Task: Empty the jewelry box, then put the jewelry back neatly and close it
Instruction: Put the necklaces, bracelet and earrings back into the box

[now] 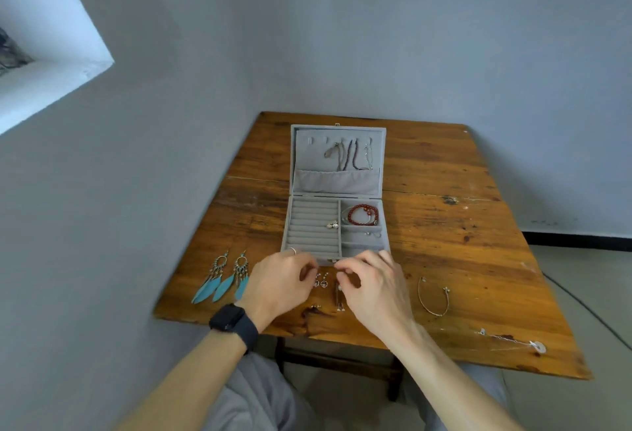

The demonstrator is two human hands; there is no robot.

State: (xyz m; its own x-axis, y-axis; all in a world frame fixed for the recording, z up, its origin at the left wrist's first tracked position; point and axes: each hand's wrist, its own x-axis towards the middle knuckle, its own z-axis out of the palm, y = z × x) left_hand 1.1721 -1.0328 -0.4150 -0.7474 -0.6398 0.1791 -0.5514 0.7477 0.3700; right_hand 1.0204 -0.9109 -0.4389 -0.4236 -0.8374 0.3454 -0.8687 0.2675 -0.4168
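The grey velvet jewelry box (pixel 289 225) lies open in the middle of the wooden table (pixel 444 225). Necklaces (pixel 352 155) hang in its lid. A red bead bracelet (pixel 363 214) fills the top right compartment, and a small pearl earring (pixel 331 224) sits on the ring rolls. Both hands are at the box's front edge. My left hand (pixel 280 283) has curled fingers beside a pair of heart earrings (pixel 320 283); what it holds is hidden. My right hand (pixel 372 285) pinches the top of a long drop earring (pixel 338 297).
Two turquoise feather earrings (pixel 222 278) lie at the front left. A thin silver bangle (pixel 432 297) and a chain with a round white pendant (pixel 538 346) lie at the front right. A small stud (pixel 315 306) sits near the table's front edge. Walls border the table on the left and behind.
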